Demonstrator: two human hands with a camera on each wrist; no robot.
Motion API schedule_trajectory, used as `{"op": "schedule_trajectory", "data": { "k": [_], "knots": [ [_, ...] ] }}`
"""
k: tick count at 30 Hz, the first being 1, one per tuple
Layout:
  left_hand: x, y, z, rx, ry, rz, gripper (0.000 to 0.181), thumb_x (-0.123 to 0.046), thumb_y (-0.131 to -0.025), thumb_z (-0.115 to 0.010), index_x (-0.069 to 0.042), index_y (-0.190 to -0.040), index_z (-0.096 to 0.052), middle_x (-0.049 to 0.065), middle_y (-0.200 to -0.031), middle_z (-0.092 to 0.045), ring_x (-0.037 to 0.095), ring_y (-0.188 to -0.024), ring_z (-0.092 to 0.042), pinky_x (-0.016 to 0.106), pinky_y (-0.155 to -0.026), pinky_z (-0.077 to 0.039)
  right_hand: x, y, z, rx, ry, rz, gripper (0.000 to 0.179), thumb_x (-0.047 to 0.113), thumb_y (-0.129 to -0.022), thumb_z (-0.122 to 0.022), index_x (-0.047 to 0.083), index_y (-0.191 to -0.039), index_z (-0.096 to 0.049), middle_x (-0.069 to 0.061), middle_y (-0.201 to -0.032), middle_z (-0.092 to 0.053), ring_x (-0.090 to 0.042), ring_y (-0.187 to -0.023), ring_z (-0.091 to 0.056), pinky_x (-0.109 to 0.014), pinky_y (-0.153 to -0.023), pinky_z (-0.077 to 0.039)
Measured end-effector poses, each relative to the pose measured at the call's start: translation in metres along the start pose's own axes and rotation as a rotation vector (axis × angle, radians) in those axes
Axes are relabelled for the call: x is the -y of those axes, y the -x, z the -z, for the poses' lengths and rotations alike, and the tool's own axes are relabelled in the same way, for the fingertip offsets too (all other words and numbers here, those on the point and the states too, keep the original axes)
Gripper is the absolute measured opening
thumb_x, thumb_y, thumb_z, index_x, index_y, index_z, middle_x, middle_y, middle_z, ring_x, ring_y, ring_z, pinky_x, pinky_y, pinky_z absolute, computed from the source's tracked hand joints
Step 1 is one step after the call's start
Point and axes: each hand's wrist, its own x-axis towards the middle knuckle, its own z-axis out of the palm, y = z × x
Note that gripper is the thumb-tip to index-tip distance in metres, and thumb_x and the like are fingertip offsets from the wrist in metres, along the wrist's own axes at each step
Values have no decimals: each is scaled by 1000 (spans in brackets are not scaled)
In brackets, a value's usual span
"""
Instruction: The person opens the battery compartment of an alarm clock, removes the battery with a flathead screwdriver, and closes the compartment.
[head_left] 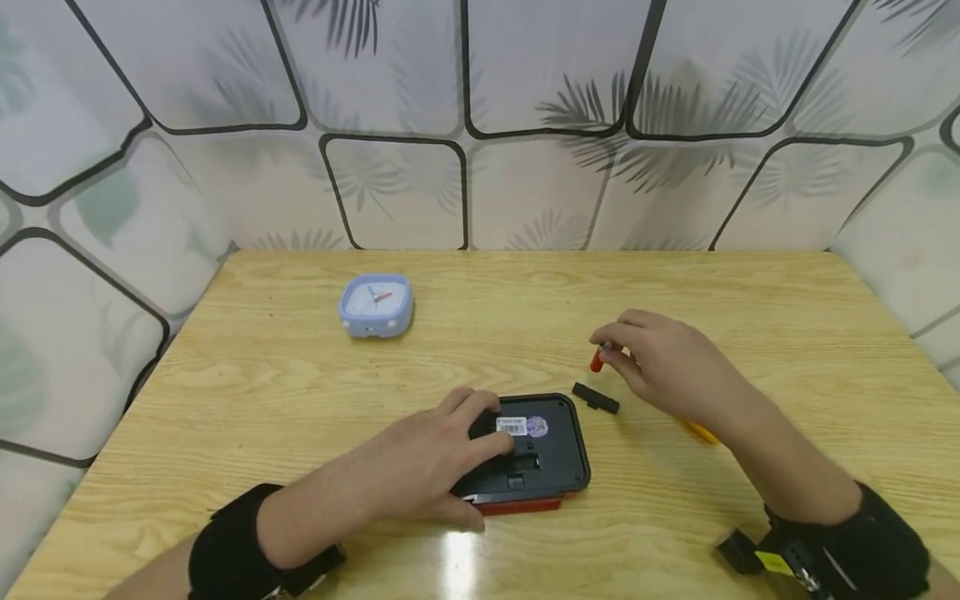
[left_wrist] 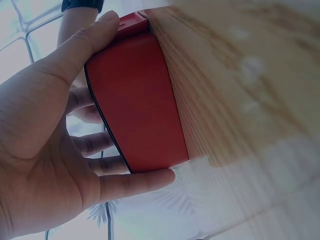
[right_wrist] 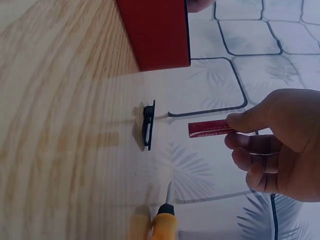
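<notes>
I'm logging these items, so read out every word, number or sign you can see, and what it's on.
"CARBON": red battery; its other print is too blurred.
White barcode label on the red-and-black device: too small to read.
Purple round sticker beside it: too small.
Blue clock dial: too small.
Yellow wrist tag: too small.

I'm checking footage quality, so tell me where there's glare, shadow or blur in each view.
Head view: a bright glare streak on the table, near the bottom; left wrist view: dim, with the table's grain blurred toward the right; right wrist view: also dim, soft shadows beside the black cover and yellow screwdriver.
</notes>
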Motion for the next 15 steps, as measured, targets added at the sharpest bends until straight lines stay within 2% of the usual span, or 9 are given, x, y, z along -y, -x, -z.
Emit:
{"op": "schedule_trajectory", "data": {
  "k": [4, 12, 15],
  "knots": [
    [1, 1, 1, 2, 8, 0, 78, -66, -73, -76, -28, -138, -53, 11, -147, -38, 27, -128, -43, 37, -91, -57, -3, 0, -1, 49, 16, -45, 20, 8, -87, -75, 9, -107, -75, -3, -94, -70, -18, -79, -65, -39, -67, -56],
    [6, 7, 10, 36, 47, -28, 78, -62, -74, -77, -27, -140, -55, 10, -145, -41, 25, -131, -45, 39, -105, -49, -8, -2, -4, 152, 43, -112, 20, 10, -89, -72, 9, -109, -75, -5, -96, -70, -21, -83, -66, -42, -71, -57],
    [7, 8, 13, 29, 37, -47, 76, -61, -74, -78, -26, -138, -58, 8, -143, -44, 23, -129, -47, 37, -104, -49, -10, -2, -6, 178, 56, -127, 20, 10, -89, -72, 9, -109, -75, -5, -96, -70, -21, -83, -66, -41, -71, -57]
  ]
}}
